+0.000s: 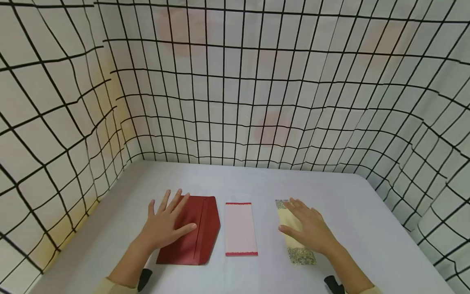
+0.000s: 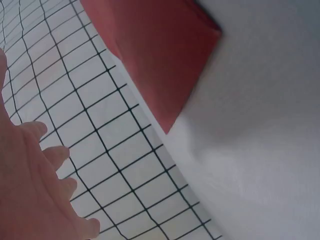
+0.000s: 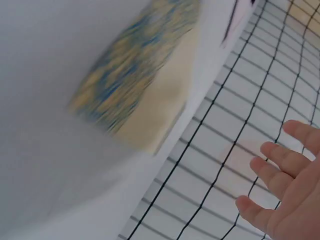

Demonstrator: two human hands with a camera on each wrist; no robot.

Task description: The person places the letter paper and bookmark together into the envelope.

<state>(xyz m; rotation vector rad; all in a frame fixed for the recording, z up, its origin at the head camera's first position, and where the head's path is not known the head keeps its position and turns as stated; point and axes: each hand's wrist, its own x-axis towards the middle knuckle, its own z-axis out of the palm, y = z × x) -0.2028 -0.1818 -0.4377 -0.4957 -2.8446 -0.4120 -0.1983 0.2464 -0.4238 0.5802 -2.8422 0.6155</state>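
Observation:
My left hand (image 1: 163,224) hovers with spread fingers over the left part of a red envelope (image 1: 205,237), whose pointed flap faces right. On the other side, my right hand (image 1: 310,226) is held with straight fingers above a cream paper strip (image 1: 290,218) with patterned ends, hiding part of it. Between the two lies a pale pink notepad-like sheet (image 1: 240,230) with red bands at top and bottom; neither hand covers it. The left wrist view shows a corner of the red envelope (image 2: 165,65) beyond the palm. In the right wrist view, the strip's patterned end (image 3: 135,65) appears blurred.
A white table (image 1: 253,183) with rounded far corners carries the three paper items. White cloth walls with a black grid (image 1: 238,90) rise at the back and both sides. A dark wrist strap piece (image 1: 145,279) shows beside the left forearm, with another (image 1: 334,285) by the right.

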